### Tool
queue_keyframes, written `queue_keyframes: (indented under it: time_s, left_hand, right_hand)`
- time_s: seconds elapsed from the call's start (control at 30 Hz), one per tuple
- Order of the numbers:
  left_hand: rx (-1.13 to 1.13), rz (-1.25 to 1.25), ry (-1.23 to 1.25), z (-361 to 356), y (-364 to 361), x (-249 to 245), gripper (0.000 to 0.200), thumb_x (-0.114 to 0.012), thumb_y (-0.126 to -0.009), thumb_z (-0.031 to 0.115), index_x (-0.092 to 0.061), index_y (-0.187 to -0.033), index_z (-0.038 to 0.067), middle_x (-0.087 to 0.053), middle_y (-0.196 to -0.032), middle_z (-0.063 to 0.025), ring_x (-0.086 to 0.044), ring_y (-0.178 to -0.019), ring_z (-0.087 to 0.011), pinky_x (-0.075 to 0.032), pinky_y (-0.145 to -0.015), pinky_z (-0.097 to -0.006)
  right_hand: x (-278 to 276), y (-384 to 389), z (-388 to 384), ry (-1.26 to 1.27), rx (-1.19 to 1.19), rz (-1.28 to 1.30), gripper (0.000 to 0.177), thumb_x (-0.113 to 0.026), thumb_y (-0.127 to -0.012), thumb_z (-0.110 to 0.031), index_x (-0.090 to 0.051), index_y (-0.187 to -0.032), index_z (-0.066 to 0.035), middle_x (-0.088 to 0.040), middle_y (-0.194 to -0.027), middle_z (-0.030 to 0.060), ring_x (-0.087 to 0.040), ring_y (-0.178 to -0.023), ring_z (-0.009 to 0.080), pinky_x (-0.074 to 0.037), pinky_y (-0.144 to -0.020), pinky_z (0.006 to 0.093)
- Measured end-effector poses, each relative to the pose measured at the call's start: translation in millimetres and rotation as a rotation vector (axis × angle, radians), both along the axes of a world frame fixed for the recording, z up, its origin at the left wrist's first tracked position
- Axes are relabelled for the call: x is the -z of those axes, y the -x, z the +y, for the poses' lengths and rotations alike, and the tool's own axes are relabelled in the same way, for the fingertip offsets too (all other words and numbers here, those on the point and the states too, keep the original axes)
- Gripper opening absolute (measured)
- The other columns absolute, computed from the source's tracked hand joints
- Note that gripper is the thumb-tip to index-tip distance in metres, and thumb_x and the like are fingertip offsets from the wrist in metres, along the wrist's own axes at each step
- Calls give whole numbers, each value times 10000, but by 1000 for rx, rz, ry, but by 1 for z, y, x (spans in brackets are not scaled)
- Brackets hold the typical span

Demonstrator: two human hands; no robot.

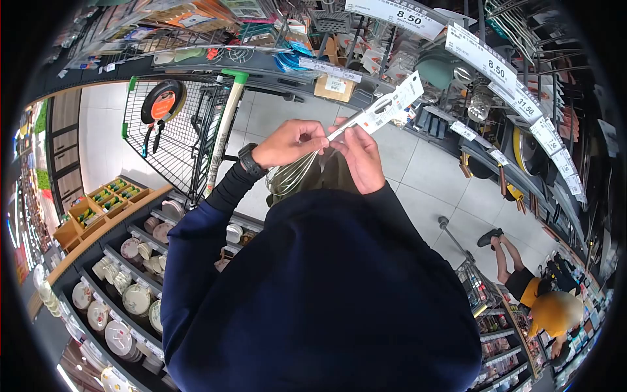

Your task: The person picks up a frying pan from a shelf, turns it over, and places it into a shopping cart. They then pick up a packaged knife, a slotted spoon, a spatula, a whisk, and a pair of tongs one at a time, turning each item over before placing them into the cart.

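Note:
A wire whisk (pixel 292 174) with a white cardboard hang tag (pixel 390 106) on its handle is held slantwise in front of my body. My left hand (pixel 292 143), with a black watch at its wrist, is closed on the whisk where the wires meet the handle. My right hand (pixel 360 159) pinches the handle near the lower end of the tag, with some fingers hidden behind it. The wire loops point down and left, over my dark trousers.
A shopping cart (pixel 173 134) at left holds a frying pan (pixel 161 102) and a black-handled tool. Kitchenware racks with price labels (pixel 494 60) curve across the top and right. Shelves of bowls and plates (pixel 136 299) stand at lower left. Another person (pixel 548 310) is at lower right, near another cart (pixel 473 282).

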State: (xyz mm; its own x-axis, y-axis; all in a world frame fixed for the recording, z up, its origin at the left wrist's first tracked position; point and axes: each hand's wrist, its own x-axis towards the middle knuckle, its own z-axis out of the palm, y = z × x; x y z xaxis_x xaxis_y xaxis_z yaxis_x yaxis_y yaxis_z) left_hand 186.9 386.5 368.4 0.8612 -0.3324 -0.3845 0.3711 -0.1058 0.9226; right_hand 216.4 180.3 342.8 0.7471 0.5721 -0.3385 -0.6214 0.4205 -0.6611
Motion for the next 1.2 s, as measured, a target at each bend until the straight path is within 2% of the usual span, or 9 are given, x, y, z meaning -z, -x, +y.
queue_keyframes:
  time_s: [0.07, 0.3, 0.37, 0.5, 0.67, 0.83, 0.97, 1.07, 1.2]
  left_hand:
    - [-9, 14, 48, -2, 2, 0, 172, -610, -990, 149, -624, -898, 4, -652, -820, -8, -568, -783, -56, -469, -724, -242]
    - [-13, 74, -4, 9, 13, -1, 159, -612, -987, 143, -638, -913, 4, -656, -817, -11, -572, -778, -63, -467, -721, -244]
    - [-17, 35, 16, 14, 19, 0, 163, -612, -988, 151, -639, -922, 4, -658, -820, -13, -572, -780, -58, -468, -722, -246]
    - [-45, 140, 58, 25, 29, -2, 205, -584, -1012, 192, -612, -943, 2, -628, -888, -8, -600, -856, -74, -475, -778, -238]
    - [-77, 137, 122, 53, 43, -1, 202, -580, -1014, 188, -624, -978, -6, -633, -908, -15, -606, -870, -81, -482, -801, -242]
    - [-140, 145, 221, 99, 65, -9, 222, -566, -1020, 190, -644, -1034, -17, -656, -932, -35, -611, -882, -92, -486, -827, -253]
    - [-204, 130, 280, 149, 91, -14, 298, -529, -1036, 245, -673, -1095, -9, -670, -911, -26, -625, -846, -82, -499, -797, -239]
    - [-275, 209, 372, 191, 112, -25, 325, -492, -1049, 219, -672, -1130, -40, -664, -917, -47, -600, -901, -104, -456, -897, -276]
    - [-332, 92, 399, 246, 136, -20, 356, -498, -1047, 248, -662, -1177, -40, -655, -877, -36, -600, -883, -101, -463, -854, -259]
  right_hand:
    - [2, 1, -1, 5, -18, 18, 322, -468, -1055, -200, -528, -1307, -9, -642, -1171, 115, -616, -1074, 167, -480, -956, 358]
    - [2, 11, 9, -7, -39, 103, 326, -471, -1055, -214, -523, -1312, -19, -642, -1172, 108, -615, -1073, 162, -480, -944, 360]
    - [1, 14, 16, -11, -37, 116, 340, -466, -1059, -207, -534, -1322, -2, -652, -1174, 93, -616, -1017, 116, -476, -917, 303]
    - [-3, 18, 29, -7, -58, 100, 340, -466, -1060, -213, -536, -1323, -8, -652, -1172, 90, -616, -1010, 114, -476, -919, 303]
    - [-10, 24, 60, 3, -84, 91, 334, -464, -1061, -221, -550, -1308, -14, -657, -1148, 87, -617, -999, 113, -476, -919, 311]
    - [-21, 30, 111, 30, -164, 47, 327, -461, -1063, -227, -561, -1296, -21, -658, -1129, 82, -616, -995, 118, -476, -925, 323]
    - [-29, 43, 169, 53, -232, 32, 330, -463, -1063, -236, -563, -1291, -19, -656, -1114, 78, -620, -989, 135, -487, -907, 330]
    - [-40, 51, 217, 73, -303, 14, 331, -466, -1061, -231, -562, -1286, -7, -649, -1120, 81, -615, -959, 147, -503, -876, 336]
    - [-51, 62, 278, 34, -386, 6, 332, -462, -1063, -224, -555, -1283, 6, -642, -1128, 85, -606, -922, 155, -510, -858, 340]
